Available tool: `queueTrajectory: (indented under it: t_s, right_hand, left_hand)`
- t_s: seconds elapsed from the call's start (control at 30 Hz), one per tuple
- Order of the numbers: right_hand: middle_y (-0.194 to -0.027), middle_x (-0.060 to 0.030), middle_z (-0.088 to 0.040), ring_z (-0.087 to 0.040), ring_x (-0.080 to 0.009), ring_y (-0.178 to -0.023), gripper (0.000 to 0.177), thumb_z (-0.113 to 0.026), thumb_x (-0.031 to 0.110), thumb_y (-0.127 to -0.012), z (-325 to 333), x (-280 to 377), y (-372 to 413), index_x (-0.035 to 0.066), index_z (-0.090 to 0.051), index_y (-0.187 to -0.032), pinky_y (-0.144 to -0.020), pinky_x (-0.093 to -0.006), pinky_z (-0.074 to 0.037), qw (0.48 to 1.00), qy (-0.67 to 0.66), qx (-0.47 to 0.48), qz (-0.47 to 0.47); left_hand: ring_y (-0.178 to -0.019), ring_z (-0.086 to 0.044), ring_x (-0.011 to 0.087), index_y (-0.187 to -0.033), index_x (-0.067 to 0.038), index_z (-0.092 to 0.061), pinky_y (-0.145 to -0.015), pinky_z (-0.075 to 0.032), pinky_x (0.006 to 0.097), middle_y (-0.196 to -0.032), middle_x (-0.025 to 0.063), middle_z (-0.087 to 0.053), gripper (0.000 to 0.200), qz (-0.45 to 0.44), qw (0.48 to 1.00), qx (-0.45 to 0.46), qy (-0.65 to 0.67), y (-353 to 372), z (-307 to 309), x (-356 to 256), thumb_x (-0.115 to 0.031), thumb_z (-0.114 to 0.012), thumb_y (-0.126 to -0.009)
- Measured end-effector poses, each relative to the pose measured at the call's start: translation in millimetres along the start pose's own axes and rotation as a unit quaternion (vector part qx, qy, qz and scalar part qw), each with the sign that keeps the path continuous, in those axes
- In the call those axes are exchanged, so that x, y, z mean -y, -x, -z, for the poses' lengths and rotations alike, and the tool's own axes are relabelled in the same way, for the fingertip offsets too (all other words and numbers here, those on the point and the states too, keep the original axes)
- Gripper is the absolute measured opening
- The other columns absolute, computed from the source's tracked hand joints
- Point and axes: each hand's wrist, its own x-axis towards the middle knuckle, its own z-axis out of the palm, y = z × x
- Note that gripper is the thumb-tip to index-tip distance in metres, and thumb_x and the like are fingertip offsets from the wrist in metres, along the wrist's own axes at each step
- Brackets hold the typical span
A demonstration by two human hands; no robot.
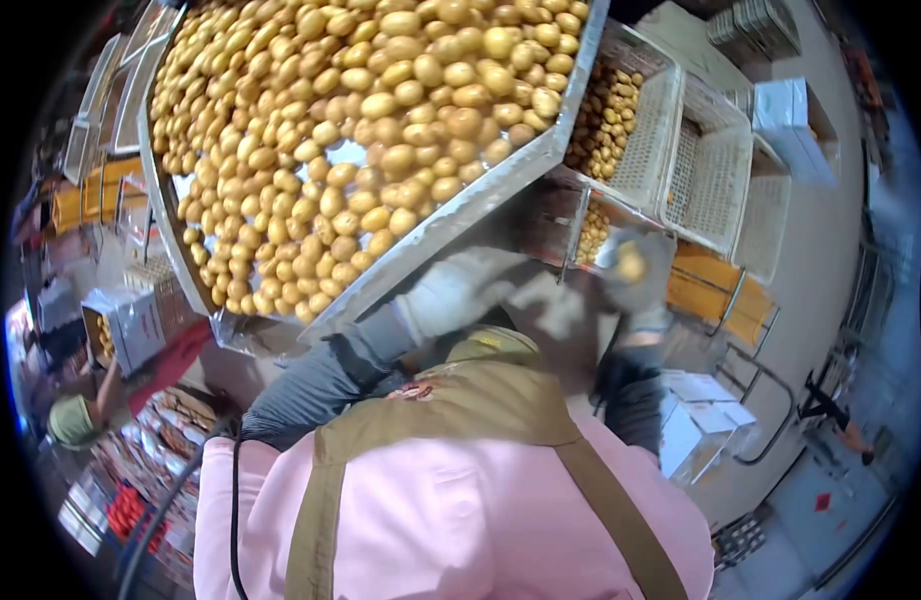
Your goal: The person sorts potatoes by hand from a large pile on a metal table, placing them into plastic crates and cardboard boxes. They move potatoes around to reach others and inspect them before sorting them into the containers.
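Honestly, go easy on the squeeze so that potato point(630, 264), right of center in the frame, doesn't bruise. Your right hand point(645, 282) has its fingers curled around it, looks like, though blur hides how tight. Your left hand point(455, 295) sits near the table point(455, 222), mid-frame; can't tell if those fingers are apart.

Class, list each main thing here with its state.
Round yellow-brown produce: loose, crowded in metal-rimmed tray
White plastic crate beside tray: partly filled
White-gloved left hand: blurred, grip unclear
Grey-gloved right hand: blurred, holding one yellow piece
White cardboard box at left: open, produce inside
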Motion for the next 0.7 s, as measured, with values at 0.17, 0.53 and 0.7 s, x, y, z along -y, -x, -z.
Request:
queueTrajectory:
  t_s: [0.17,0.53,0.7]
  right_hand:
    - [-0.134,-0.0207,-0.059,-0.052,-0.0310,-0.130,0.057,-0.061,0.020,-0.097,47,-105,-108,-0.003,-0.041,-0.145,-0.117,-0.0412,-0.036,0.937,-0.288,-0.124,-0.157]
    - [-0.141,-0.0258,-0.051,-0.045,-0.0462,-0.130,0.063,-0.057,0.053,-0.097,-186,133,-191,0.018,-0.051,-0.149,-0.113,-0.0603,-0.030,0.968,0.074,-0.122,0.207]
    - [-0.133,-0.0289,-0.049,-0.041,-0.0479,-0.128,0.068,-0.067,0.049,-0.091,-258,214,-130,0.019,-0.048,-0.150,-0.109,-0.0599,-0.031,0.951,0.078,-0.131,0.268]
  left_hand:
    - [-0.104,-0.066,0.0270,-0.126,-0.006,-0.066,-0.094,-0.051,0.0356,-0.109,0.0145,-0.070,0.027,0.133,0.976,-0.167,0.033,83,20,49,-0.016,-0.058,-0.102]
    - [-0.129,-0.051,0.0258,-0.137,0.003,-0.055,-0.109,-0.042,0.0372,-0.140,0.0167,-0.053,0.041,0.357,0.567,-0.731,0.129,269,19,122,-0.022,-0.055,-0.105]
    - [-0.131,-0.051,0.0275,-0.154,-0.005,-0.034,-0.109,-0.044,0.0378,-0.148,0.0135,-0.046,0.055,0.224,0.388,-0.778,0.440,281,18,172,-0.021,-0.049,-0.104]
